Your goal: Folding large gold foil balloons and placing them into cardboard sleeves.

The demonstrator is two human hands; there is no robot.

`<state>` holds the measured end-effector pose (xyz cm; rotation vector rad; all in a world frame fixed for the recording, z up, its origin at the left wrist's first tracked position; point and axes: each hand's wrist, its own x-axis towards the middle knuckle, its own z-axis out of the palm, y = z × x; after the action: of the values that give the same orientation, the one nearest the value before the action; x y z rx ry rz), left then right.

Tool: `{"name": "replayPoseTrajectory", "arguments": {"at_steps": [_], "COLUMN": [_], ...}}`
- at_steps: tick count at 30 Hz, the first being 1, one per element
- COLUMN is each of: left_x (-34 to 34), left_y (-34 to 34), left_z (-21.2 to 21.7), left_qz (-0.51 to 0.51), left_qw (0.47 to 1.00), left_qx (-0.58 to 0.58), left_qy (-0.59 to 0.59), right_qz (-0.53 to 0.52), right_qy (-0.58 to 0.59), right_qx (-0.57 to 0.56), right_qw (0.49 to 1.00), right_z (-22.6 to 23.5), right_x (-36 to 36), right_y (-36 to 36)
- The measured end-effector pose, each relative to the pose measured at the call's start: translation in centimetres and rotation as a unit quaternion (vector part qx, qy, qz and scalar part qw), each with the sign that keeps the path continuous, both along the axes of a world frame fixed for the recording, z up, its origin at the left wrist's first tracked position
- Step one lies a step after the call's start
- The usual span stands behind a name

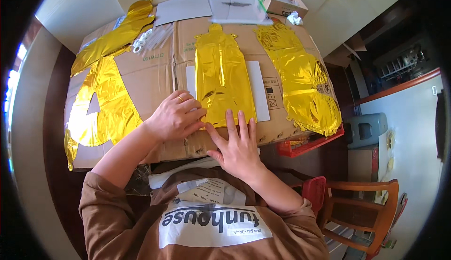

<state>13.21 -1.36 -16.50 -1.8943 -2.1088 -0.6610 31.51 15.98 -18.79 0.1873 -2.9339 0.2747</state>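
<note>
A flat, uninflated gold foil balloon point(221, 77) lies lengthwise in front of me on top of a white sheet point(261, 91). At its near left corner, my left hand point(176, 114) has its fingers bent and pinched together at the foil edge; a ring is on one finger. My right hand point(237, 147) rests with fingers spread, the fingertips on the balloon's near edge. A gold letter-A foil balloon point(115, 105) lies to the left. Another flat, wrinkled gold foil balloon point(300, 79) is at the right.
Flattened cardboard point(162, 81) covers the table. Behind the A lies more gold foil point(110, 37), beside clear straws with white ends point(152, 39). White sheets point(183, 10) and a small carton point(282, 1) line the back. A red basket point(310, 145) and wooden chair point(359, 213) stand at right.
</note>
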Motion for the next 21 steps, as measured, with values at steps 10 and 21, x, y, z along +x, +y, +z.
{"name": "replayPoseTrajectory", "arguments": {"at_steps": [10, 21], "left_x": [-10.9, -4.1], "left_y": [1.8, 12.6], "left_z": [-0.6, -2.6], "left_qz": [0.12, -0.129], "left_qw": [0.992, 0.992], "left_qx": [-0.008, 0.013], "left_qy": [0.045, 0.006], "right_qz": [0.01, 0.011], "right_qy": [-0.07, -0.085], "right_qx": [0.005, -0.004], "right_qw": [0.997, 0.996], "right_z": [1.5, 1.9], "right_x": [-0.3, -0.7], "right_y": [-0.1, 0.4]}}
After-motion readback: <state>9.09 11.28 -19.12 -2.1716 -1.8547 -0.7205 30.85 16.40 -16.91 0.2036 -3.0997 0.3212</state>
